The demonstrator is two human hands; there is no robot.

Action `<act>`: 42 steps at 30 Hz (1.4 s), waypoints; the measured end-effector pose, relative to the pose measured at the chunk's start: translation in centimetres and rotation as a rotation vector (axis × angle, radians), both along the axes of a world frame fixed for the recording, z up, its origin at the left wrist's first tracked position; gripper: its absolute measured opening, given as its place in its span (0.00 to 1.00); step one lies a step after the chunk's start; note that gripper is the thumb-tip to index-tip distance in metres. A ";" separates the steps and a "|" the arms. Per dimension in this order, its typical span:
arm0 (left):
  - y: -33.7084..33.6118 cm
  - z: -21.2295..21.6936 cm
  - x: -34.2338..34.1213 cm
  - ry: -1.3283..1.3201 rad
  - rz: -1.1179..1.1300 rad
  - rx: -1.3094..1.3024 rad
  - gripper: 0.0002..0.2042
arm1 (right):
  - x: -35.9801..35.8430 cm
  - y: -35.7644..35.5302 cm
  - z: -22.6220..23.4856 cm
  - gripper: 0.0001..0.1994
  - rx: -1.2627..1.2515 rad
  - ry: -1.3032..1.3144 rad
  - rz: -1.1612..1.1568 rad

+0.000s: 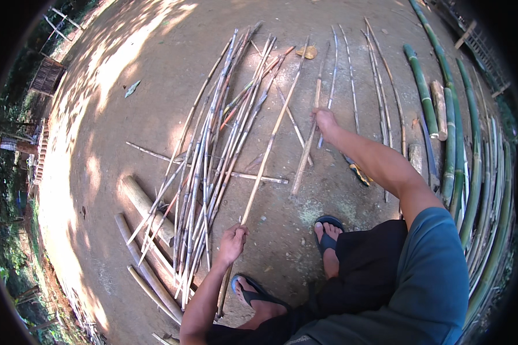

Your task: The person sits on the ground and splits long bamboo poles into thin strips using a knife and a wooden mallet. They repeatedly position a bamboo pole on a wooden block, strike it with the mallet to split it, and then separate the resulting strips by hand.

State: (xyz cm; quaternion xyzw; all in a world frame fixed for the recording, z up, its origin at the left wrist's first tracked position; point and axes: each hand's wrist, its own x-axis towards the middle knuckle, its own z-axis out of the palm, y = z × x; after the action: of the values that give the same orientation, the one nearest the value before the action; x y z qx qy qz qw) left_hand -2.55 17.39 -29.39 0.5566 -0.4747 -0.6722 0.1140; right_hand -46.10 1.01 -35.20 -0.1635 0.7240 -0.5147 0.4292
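Left-hand grip: fingers of the left hand (232, 245) are clenching a long, thin, tan bamboo pole (262, 167) near its lower part; the pole is slanting away, up and right of that grip.
Right-hand grip: the right hand (326, 123) is grasping a flattish brown wooden or bamboo stick (304, 155) along its middle, the wider end pointing back toward the feet. Fingertip detail is too small to read.
Pile: a loose heap of tan, grey-jointed bamboo canes (206, 132) is lying just left of and beyond the left grip, ends splaying, partly covering a thick, pale-brown log (147, 201).
Loose canes: a slender blue-grey cane (333, 69) is running just beside the right grip; several thin brown canes (379, 86) are lying farther right, spaced apart.
Tool: a black-and-yellow-handled hand tool (360, 173) is lying on the dirt, nearer the feet than the right grip, partly under that forearm.
Stock: thick green bamboo lengths (421, 86) are lying well right of both grips.
Progress: my read, most thin canes are already sitting gathered in the pile; the spaced ones are lying separate. Both held pieces are not yet set down. Remaining count: can't tell.
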 end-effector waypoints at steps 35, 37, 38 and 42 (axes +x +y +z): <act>-5.3 -0.6 -6.6 0.474 -0.057 0.470 0.22 | 13.8 8.4 2.7 0.18 0.232 -0.217 0.250; -5.3 -0.5 -6.6 0.471 -0.040 0.479 0.21 | 13.8 9.1 2.8 0.20 0.235 -0.234 0.311; -5.6 -0.7 -6.5 0.495 -0.043 0.490 0.21 | 13.8 9.5 2.8 0.20 0.224 -0.249 0.354; -5.9 -0.5 -6.9 0.458 -0.064 0.446 0.19 | 14.0 10.2 2.3 0.16 0.235 -0.269 0.390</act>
State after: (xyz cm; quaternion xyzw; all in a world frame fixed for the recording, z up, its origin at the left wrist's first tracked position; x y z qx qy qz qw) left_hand -9.45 11.50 -29.88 0.3870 -0.2950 -0.8707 0.0718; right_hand -32.13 11.20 -32.90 -0.1792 0.6701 -0.3517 0.6286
